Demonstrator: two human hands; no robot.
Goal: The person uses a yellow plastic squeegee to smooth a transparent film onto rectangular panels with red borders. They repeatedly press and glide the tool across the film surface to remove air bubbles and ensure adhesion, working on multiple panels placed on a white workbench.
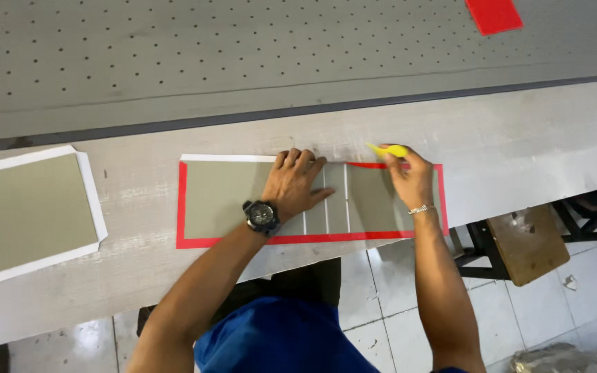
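Seen from above, a long grey board piece [222, 197] with a red border lies flat on a pale worktable [519, 145], near the table's front edge. Its long axis runs left to right, along that edge. Thin white lines cross its middle from front to back, splitting it into narrow panels.

The left hand [293, 183], with a dark wristwatch [261, 216] on its wrist, presses flat on the middle of the board, fingers spread and pointing away from the person. The right hand [409, 181] is closed around a small yellow tool [387, 149], whose tip points left at the board's far edge, near the right end.

At the far left of the table lies a second grey board [22, 214] with a white border, slightly tilted. Beyond the table is a grey perforated surface [243, 48]; a red sheet [493, 14] lies on it at the upper right. A brown stool [528, 243] stands on the tiled floor below.
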